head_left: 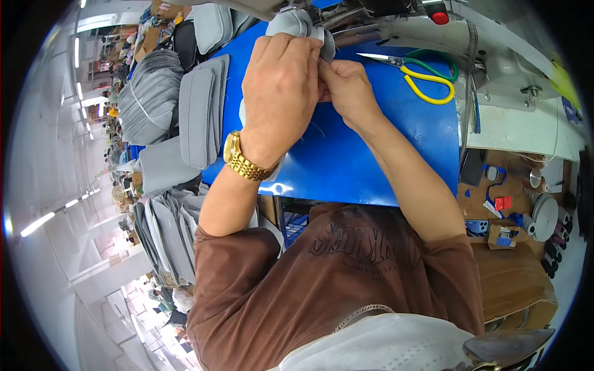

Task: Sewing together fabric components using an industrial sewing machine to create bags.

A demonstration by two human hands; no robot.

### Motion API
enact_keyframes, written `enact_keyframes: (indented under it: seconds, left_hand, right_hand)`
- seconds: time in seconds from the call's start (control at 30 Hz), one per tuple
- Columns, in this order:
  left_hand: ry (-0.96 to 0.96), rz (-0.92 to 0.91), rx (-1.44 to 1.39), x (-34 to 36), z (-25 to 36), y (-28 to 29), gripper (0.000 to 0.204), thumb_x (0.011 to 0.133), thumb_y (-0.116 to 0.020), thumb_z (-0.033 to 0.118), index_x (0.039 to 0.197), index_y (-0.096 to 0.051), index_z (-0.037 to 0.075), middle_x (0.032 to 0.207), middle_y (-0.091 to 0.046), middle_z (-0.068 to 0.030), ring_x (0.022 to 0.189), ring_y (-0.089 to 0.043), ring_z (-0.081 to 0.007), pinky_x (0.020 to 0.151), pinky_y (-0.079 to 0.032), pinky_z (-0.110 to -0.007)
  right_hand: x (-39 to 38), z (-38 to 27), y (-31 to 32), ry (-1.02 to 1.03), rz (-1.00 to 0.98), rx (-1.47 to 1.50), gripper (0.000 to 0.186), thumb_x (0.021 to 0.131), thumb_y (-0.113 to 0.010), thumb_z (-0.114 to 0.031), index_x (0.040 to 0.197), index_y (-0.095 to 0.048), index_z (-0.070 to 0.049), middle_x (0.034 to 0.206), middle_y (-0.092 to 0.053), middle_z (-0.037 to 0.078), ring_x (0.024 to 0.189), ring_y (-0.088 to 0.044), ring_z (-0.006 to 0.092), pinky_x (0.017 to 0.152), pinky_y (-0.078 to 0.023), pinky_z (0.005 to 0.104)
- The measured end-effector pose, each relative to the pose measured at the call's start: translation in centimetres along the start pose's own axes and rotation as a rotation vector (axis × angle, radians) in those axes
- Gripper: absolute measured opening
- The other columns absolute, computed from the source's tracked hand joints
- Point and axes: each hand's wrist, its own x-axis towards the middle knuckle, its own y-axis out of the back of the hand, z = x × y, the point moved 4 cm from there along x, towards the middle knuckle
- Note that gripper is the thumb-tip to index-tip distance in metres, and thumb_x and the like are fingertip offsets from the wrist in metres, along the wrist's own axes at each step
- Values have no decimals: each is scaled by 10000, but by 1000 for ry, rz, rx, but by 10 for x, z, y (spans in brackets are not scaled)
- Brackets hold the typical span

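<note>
At the far end of the blue work surface (pixel 359 161), both of my hands are on a small grey padded fabric piece (pixel 300 25). My left hand (pixel 278 86), with a gold watch at its wrist, lies over the piece with fingers bent around it. Beside it, my right hand (pixel 351 91) pinches the piece's right edge between thumb and fingers. The fingers hide most of the fabric. It lies right below what looks like a sewing machine head (pixel 396 18) with a red button. Scissors (pixel 427 93) with one yellow and one green handle rest to the right, blades partly open.
Grey padded panels (pixel 201 114) stand at the left edge of the surface, with a tied grey bundle (pixel 148 99) behind. More grey sheets (pixel 170 232) hang lower left. On the right are a pale machine bed (pixel 513 123), a small cardboard box (pixel 502 235) and a white spool (pixel 544 216).
</note>
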Motion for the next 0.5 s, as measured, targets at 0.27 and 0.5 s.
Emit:
enact_keyframes:
  seconds: [0.27, 0.5]
  left_hand:
    - [26, 43, 20, 8, -3, -11, 90, 858, -661, 75, 933, -696, 41, 826, -631, -106, 798, -579, -309, 699, -470, -392]
    - [122, -60, 65, 14, 0, -9, 178, 828, -683, 166, 919, -713, 15, 904, -614, -130, 847, -586, -313, 727, -506, -394]
  right_hand:
    - [2, -11, -2, 88, -110, 109, 402, 996, -555, -294, 761, -679, 7, 683, -662, 77, 599, -628, 143, 570, -513, 261]
    - [-1, -34, 2, 116, -181, 4, 314, 1017, -505, -217, 818, -687, -56, 697, -637, -2, 584, -537, 54, 533, -437, 215]
